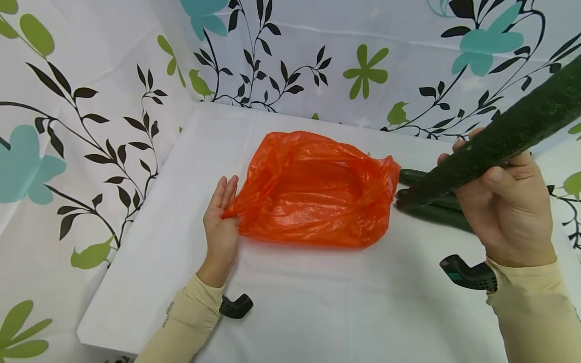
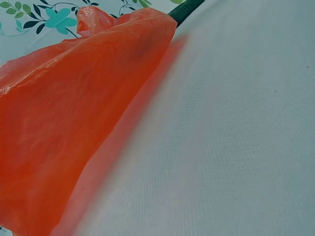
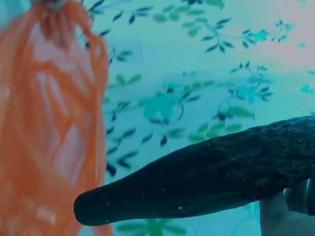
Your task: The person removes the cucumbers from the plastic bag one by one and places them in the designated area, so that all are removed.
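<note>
An orange-red plastic bag [image 1: 313, 201] lies on the white table with its mouth spread wide. My left hand [image 1: 221, 229] pinches the bag's left edge at the thumb, the other fingers stretched along the outside. To the right, my right hand [image 1: 513, 201] grips a long dark green cucumber [image 1: 504, 136], raised and slanting, its narrow end pointing toward the bag. In the right wrist view the cucumber [image 3: 206, 172] spans the lower part, with fingers [image 3: 275, 211] under it. Only the bag [image 2: 88, 108] shows large in the left wrist view; the left hand is out of that frame.
More cucumbers [image 1: 442, 214] lie on the table right of the bag, partly covered by the raised one and the right hand. A white cloth covers the table [image 1: 308, 307]. Behind and to the left hang sheets [image 1: 317, 30] printed with leaves and flowers.
</note>
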`<move>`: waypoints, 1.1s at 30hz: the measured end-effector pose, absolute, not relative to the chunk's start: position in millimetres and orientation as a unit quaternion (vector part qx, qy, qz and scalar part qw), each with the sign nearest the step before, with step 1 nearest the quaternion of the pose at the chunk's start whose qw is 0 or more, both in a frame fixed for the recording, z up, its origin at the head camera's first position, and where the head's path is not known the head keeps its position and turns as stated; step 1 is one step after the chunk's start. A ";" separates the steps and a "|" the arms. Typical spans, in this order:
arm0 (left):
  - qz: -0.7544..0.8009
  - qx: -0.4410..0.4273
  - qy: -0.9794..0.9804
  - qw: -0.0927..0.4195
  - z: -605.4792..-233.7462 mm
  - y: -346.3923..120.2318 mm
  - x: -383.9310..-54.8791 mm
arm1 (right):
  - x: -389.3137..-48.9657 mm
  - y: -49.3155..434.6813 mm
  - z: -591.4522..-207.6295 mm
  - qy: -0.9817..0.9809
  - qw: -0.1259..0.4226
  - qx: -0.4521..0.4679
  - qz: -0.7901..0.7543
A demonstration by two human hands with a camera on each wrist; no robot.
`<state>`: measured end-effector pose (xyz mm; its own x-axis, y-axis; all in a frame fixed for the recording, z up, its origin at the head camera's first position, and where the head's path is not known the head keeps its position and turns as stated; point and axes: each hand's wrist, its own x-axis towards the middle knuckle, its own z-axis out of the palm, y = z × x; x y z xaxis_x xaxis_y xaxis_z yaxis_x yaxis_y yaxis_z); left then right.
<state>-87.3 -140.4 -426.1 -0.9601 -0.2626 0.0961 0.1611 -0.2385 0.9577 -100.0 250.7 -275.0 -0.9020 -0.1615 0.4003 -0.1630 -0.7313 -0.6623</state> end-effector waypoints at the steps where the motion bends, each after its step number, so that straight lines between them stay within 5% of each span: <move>1: -0.786 0.044 -0.601 0.135 -425.9 -140.6 -87.0 | -99.0 255.0 -276.1 -0.375 0.009 0.216 0.901; 17: -0.782 0.049 -0.610 0.122 -427.2 -139.9 -88.5 | -77.8 320.6 -316.6 -0.678 0.144 0.137 0.707; 33: -0.774 0.033 -0.619 0.132 -424.9 -136.9 -88.3 | -74.0 344.6 -359.4 -0.935 0.204 0.177 0.231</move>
<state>-88.3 -136.9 -424.9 -0.9632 -0.2446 0.1115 0.1625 -0.1993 0.9664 -74.0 344.6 -359.4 -0.8541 -0.2362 0.4635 -0.4248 0.8310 -0.3593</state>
